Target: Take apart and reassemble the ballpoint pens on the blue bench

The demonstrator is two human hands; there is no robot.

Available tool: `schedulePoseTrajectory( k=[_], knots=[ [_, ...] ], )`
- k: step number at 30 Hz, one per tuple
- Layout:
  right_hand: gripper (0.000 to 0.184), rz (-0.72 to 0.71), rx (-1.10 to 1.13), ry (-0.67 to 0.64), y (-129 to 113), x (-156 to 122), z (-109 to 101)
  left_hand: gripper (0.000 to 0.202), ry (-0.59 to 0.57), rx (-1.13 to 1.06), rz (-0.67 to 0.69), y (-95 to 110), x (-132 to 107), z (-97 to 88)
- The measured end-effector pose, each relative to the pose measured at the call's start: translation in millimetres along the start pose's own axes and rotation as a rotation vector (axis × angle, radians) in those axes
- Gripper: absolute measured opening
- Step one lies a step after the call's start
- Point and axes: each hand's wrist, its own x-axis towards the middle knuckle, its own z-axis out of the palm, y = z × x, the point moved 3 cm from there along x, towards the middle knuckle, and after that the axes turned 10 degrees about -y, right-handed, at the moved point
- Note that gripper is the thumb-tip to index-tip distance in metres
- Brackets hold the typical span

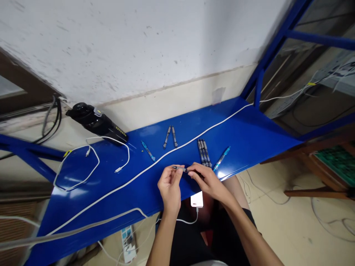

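My left hand [169, 186] and my right hand [208, 180] meet over the front edge of the blue table [116, 195], both pinched on a slim grey pen [180, 169] held level between them. Just beyond my right hand lie three dark pens [204, 151] side by side, with a light blue pen [222, 158] to their right. Two grey pens [170, 136] lie further back, and another blue pen [148, 150] lies to their left.
A long white cable [133, 178] runs diagonally across the table. A looped white charging cable [83, 162] and a black bottle [97, 122] on its side are at the back left. A white phone [196, 199] rests on my lap. A power strip [127, 238] lies on the floor.
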Motion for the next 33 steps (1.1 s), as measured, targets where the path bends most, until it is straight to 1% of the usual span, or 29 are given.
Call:
schedulePoseTrajectory(
  k=[7,9,11,13,15,18,21,24,26,30,33],
  knots=[
    [0.018,-0.003,0.045,0.064,2.2,-2.8,3.1,0.032,0.013,0.010,0.021,-1.0,-1.3,-1.2],
    [0.019,0.025,0.041,0.070,1.0,-2.6,3.2,0.033,-0.018,0.000,0.022,1.6,-1.4,0.7],
    [0.020,0.039,0.021,0.061,-0.5,-1.9,2.9,0.039,-0.077,-0.021,0.011,4.9,-2.0,3.9],
    [0.021,0.027,-0.001,0.039,-2.0,-0.9,2.0,0.047,-0.136,-0.037,-0.021,6.7,-2.9,6.8],
    [0.025,0.011,-0.012,0.021,-2.3,0.1,0.8,0.047,-0.159,-0.034,-0.054,6.0,-3.7,7.7],
    [0.026,-0.003,0.004,0.017,-0.4,0.6,0.0,0.035,-0.107,-0.006,-0.051,3.0,-3.8,5.5],
    [0.019,0.005,0.044,0.042,1.9,-0.6,1.4,0.027,-0.054,0.032,-0.025,1.3,-3.5,3.9],
    [0.018,0.031,0.047,0.060,2.3,-2.1,3.8,0.029,-0.022,0.039,-0.011,1.6,-2.8,4.0],
    [0.020,0.043,0.011,0.042,2.1,-2.1,5.3,0.031,0.010,0.000,0.001,2.2,-1.9,4.0],
    [0.024,-0.005,-0.036,0.017,3.9,-0.5,7.2,0.030,0.024,-0.060,0.011,2.9,0.2,4.6],
    [0.016,-0.029,0.005,0.082,6.3,-1.5,7.8,0.031,0.014,-0.064,0.000,2.6,0.3,5.2]
  ],
)
